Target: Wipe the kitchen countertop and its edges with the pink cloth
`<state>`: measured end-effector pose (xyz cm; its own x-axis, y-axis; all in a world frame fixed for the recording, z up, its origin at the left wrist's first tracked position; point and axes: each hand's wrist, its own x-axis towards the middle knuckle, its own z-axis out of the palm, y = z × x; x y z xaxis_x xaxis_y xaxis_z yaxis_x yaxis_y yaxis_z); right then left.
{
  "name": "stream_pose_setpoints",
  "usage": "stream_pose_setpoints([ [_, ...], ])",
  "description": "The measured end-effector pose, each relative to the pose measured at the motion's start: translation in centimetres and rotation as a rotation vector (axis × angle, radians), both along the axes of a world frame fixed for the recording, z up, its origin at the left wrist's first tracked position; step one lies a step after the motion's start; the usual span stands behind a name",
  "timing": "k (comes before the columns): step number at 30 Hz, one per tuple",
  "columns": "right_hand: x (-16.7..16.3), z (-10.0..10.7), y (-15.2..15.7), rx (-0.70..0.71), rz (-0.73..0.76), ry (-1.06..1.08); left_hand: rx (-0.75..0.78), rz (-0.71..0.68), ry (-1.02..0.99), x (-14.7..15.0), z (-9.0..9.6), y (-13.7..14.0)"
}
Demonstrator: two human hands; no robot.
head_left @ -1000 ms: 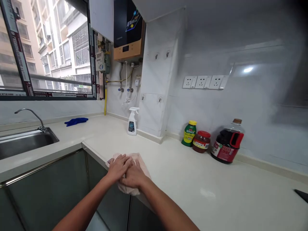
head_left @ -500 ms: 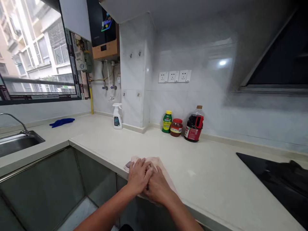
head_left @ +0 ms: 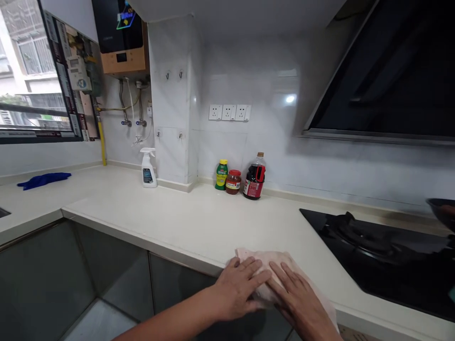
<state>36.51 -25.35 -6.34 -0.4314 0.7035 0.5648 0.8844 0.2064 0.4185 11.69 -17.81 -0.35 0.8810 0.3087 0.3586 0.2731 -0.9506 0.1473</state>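
A person's two bare hands pressed a pale pink cloth onto the front edge of a cream-coloured counter, seen from a camera worn on the head. The left hand lay on the near left part of the cloth and the right hand on the part beside it, the two close together at the middle. The grip of each was flat, fingers stretched out over the top rather than clamped round the fabric; whether a thumb pinched the underside could not be told. Part of the cloth draped over the edge, down by the right wrist. Within the last second the cloth and hands had travelled rightward along this edge, from near the inner corner to a place just short of the black cooktop, and the view had turned right with them. The hands, stacked one over the other before, now sat more side by side. That suggested the pressing and sliding had covered much of this stretch of edge, with the cooktop side now nearest. Against the back wall, a green bottle, a red-lidded jar and a large dark bottle stood where they had been, as did a white spray bottle farther left, all well apart from the cloth.
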Motion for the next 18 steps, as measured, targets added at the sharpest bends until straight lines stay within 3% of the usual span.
stream_pose_setpoints([
  [5, -1.1, 0.9, -0.2, 0.009, -0.086, 0.071, 0.048, 0.028, 0.001, -2.2, -0.9, 2.1],
  [12, -9.0, 2.3, 3.8, -0.152, -0.137, 0.185, 0.088, 0.179, -0.190, -7.7, -0.9, 5.8],
  [18, -17.8, 3.7, 8.3, -0.248, -0.026, 0.324, -0.215, 0.378, -0.378, -14.4, 2.3, 10.7],
])
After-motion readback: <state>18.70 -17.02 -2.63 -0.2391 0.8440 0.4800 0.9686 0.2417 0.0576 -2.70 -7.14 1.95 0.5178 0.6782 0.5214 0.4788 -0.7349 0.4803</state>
